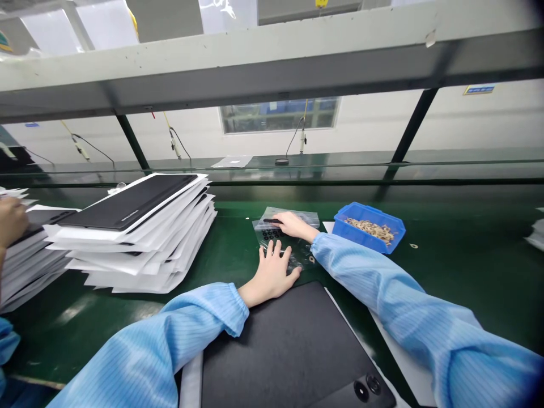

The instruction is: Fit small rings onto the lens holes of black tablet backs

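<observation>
My left hand (272, 275) lies with fingers spread on the near edge of a clear plastic zip bag (308, 217). Rows of small black round pieces (272, 233) show in or on the bag. Over its far part, my right hand (294, 225) pinches a slim black pen-like tool (272, 221), its tip pointing left; the exact kind is unclear. Below my left wrist is a large flat black panel (289, 345) with two round camera lenses at its lower right corner, like a tablet's back. White sheeting shows under its edges.
A blue plastic box (395, 241) of small tan pieces stands right of the bag. To the left rises a tall stack of black panels between white sheets (144, 243). Another person's hand (12, 220) is at the far left stack. A shelf (263, 56) spans overhead.
</observation>
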Motion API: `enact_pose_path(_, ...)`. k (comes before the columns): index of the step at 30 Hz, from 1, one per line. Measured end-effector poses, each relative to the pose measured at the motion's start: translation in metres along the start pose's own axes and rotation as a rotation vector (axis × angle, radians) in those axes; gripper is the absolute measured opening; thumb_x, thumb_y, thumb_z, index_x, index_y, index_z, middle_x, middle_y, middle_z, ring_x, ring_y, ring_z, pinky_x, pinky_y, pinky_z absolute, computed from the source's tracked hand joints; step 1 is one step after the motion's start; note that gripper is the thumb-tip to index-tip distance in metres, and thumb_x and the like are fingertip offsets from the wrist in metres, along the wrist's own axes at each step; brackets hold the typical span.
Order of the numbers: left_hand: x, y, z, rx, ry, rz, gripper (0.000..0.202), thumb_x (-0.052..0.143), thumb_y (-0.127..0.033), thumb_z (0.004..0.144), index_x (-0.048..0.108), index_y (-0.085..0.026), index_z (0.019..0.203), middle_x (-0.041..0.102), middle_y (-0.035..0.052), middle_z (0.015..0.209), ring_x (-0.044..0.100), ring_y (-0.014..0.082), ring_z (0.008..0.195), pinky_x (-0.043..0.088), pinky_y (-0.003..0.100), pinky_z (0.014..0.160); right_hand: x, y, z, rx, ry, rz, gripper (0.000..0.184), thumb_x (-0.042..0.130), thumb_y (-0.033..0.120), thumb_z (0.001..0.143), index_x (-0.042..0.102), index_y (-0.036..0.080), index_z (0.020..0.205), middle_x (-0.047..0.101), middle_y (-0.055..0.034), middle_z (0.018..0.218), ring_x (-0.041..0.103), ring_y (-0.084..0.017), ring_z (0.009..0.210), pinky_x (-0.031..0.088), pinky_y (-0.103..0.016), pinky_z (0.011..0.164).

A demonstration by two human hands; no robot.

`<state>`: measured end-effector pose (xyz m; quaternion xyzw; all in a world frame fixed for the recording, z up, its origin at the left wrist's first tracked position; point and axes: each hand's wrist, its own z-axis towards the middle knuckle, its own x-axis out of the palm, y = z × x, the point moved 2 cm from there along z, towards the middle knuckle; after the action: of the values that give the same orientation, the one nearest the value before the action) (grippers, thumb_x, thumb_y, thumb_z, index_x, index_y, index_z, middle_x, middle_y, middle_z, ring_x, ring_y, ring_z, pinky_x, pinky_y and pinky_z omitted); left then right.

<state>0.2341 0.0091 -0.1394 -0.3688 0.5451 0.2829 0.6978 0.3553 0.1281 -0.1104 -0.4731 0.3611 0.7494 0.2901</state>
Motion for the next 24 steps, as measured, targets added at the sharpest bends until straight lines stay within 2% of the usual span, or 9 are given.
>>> enact_pose_path(5,-0.001,0.0,-0.001,0.003,-0.005,-0.007,0.061,0.038,-0.05,0.091,0.036,-0.012,0.139,0.03,0.0208,0.147,0.018,0.0368,0.139,0.017,0.058,0.108,-0.002,0.017,-0.001,-0.049,-0.005,0.015,0.027,0.053,0.031,0.091,0.058,0.014,0.112,0.059,-0.0085,0.114,0.059,-0.019,0.1,0.05,-0.041,0.086)
enact_pose_path(9,-0.002,0.0,-0.001,0.007,-0.017,-0.016,0.06,0.039,-0.049,0.09,0.036,-0.014,0.139,0.027,0.0178,0.149,0.016,0.0367,0.139,0.017,0.058,0.108,0.003,0.028,-0.004,-0.13,0.106,0.085,0.025,0.053,0.03,0.091,0.059,0.013,0.108,0.062,-0.0068,0.106,0.061,-0.017,0.091,0.052,-0.037,0.08)
enact_pose_path(12,-0.002,0.0,-0.001,0.012,-0.021,-0.02,0.059,0.04,-0.049,0.09,0.036,-0.015,0.139,0.027,0.0177,0.149,0.015,0.0365,0.139,0.017,0.058,0.108,0.009,0.025,-0.003,-0.134,0.165,0.114,0.026,0.054,0.031,0.09,0.059,0.013,0.108,0.062,-0.0064,0.104,0.062,-0.016,0.089,0.053,-0.036,0.078)
enact_pose_path(18,-0.001,-0.001,-0.001,0.014,-0.031,-0.011,0.06,0.041,-0.049,0.09,0.037,-0.014,0.138,0.029,0.0185,0.147,0.017,0.0357,0.139,0.019,0.057,0.108,0.018,0.014,0.001,-0.114,0.183,0.135,0.028,0.054,0.031,0.09,0.058,0.013,0.11,0.061,-0.0071,0.107,0.061,-0.017,0.091,0.053,-0.037,0.078)
enact_pose_path(22,-0.001,0.0,0.0,-0.03,-0.068,0.027,0.057,0.044,-0.051,0.087,0.041,-0.02,0.136,0.028,0.015,0.148,0.014,0.0347,0.139,0.015,0.059,0.109,0.023,0.009,0.004,-0.152,0.169,0.151,0.028,0.053,0.032,0.09,0.058,0.013,0.111,0.061,-0.0073,0.108,0.061,-0.017,0.092,0.052,-0.037,0.08)
enact_pose_path(24,-0.001,0.001,0.001,-0.058,-0.085,0.057,0.056,0.045,-0.053,0.086,0.043,-0.023,0.134,0.029,0.0135,0.147,0.016,0.0349,0.138,0.017,0.059,0.107,0.023,0.009,0.006,-0.168,0.155,0.15,0.028,0.053,0.032,0.09,0.057,0.014,0.112,0.06,-0.0076,0.109,0.061,-0.017,0.093,0.052,-0.038,0.08)
